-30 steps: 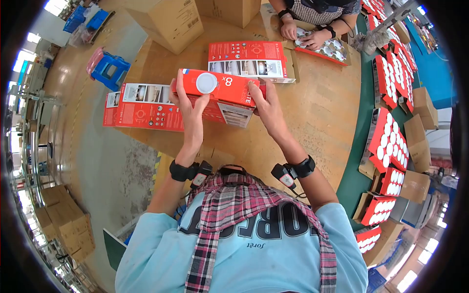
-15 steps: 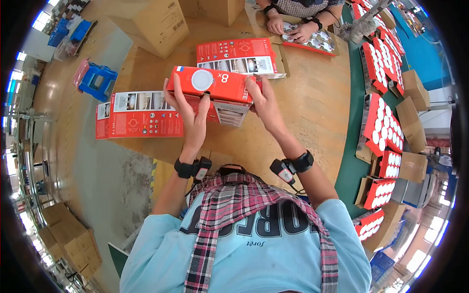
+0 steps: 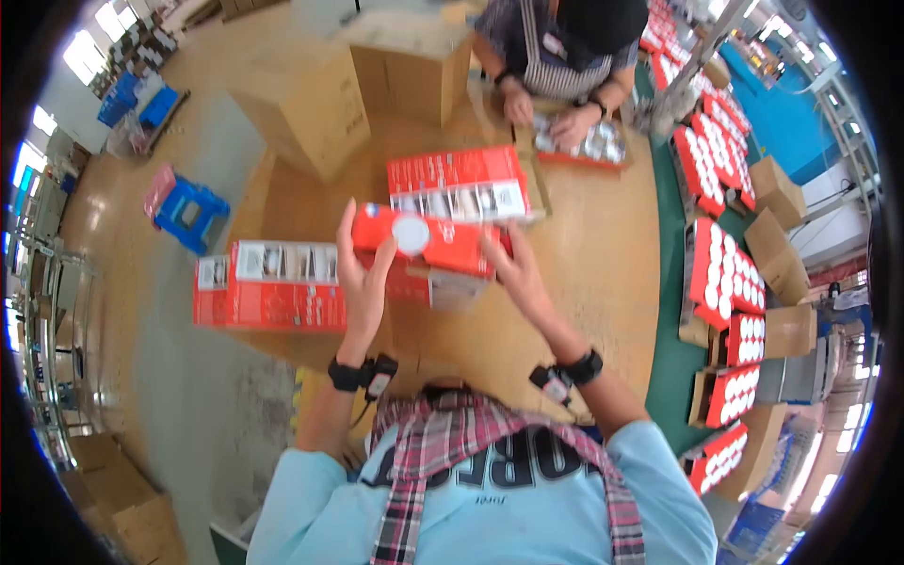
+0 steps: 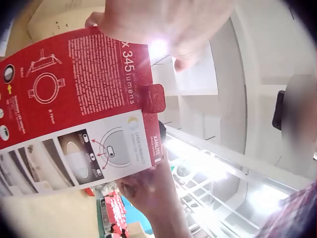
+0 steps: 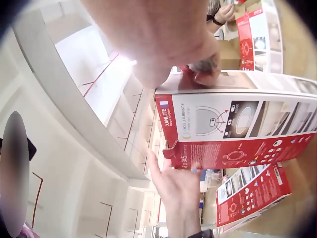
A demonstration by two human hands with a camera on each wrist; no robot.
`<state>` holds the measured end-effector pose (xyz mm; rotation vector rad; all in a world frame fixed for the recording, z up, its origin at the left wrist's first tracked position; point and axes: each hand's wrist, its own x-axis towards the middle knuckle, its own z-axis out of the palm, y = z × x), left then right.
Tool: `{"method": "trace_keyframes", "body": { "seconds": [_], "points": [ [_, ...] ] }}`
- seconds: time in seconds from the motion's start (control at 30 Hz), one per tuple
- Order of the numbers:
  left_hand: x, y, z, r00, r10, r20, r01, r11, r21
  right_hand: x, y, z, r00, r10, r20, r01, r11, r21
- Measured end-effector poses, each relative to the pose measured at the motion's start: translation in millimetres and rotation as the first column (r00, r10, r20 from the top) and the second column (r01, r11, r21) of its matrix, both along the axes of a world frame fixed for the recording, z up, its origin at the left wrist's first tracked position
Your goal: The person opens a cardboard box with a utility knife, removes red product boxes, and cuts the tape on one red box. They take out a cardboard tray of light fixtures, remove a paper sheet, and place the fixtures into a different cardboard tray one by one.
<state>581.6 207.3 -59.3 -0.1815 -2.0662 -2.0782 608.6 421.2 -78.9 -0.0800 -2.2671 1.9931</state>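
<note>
A red and white printed box (image 3: 443,247) with a round white disc on its top face is held between both hands over the table. At its left end the left hand (image 3: 363,282) grips it, thumb on the near top edge. The right hand (image 3: 523,282) grips the opposite end. In the left wrist view the box (image 4: 59,84) shows a small red tab sticking out from its edge, with the left hand (image 4: 163,25) above. The right wrist view has the right hand (image 5: 163,44) over the box (image 5: 237,119), its fingertips at the box's end.
Similar red boxes lie on the table (image 3: 603,311), one behind (image 3: 457,179) and others at left (image 3: 287,301). Tall cardboard cartons (image 3: 320,113) stand at the back. Across the table another person handles an open box (image 3: 603,151). Filled red trays (image 3: 720,273) line the right side.
The head view has tilted, so the table and boxes appear lower and more of the other person shows. Both hands keep their grip on the box.
</note>
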Motion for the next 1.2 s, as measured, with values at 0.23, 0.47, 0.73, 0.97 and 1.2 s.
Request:
{"method": "trace_keyframes", "body": {
  "seconds": [0.23, 0.47, 0.73, 0.97, 1.2],
  "points": [
    [-35, -28, -54, 0.952, -0.300, -0.058, 0.304, 0.950, 0.076, -1, 4, 46, 0.966, 0.115, -0.233, 0.072, 0.742, 0.667],
    [-40, -3, -54, 0.940, -0.330, -0.087, 0.332, 0.943, 0.004, -16, -7, 75, 0.943, 0.324, -0.083, -0.047, 0.374, 0.926],
    [-61, 42, -42, 0.887, -0.463, 0.004, 0.434, 0.829, -0.353, 1, 16, 58, 0.972, 0.222, 0.076, -0.170, 0.446, 0.879],
    [-69, 108, -67, 0.766, -0.643, -0.010, 0.598, 0.717, -0.358, 37, 77, 14, 0.997, 0.055, 0.049, -0.073, 0.771, 0.632],
    [-71, 127, -90, 0.605, -0.761, 0.233, 0.787, 0.528, -0.320, 75, 137, -21, 0.901, 0.181, 0.395, -0.072, 0.958, -0.276]
  ]
}}
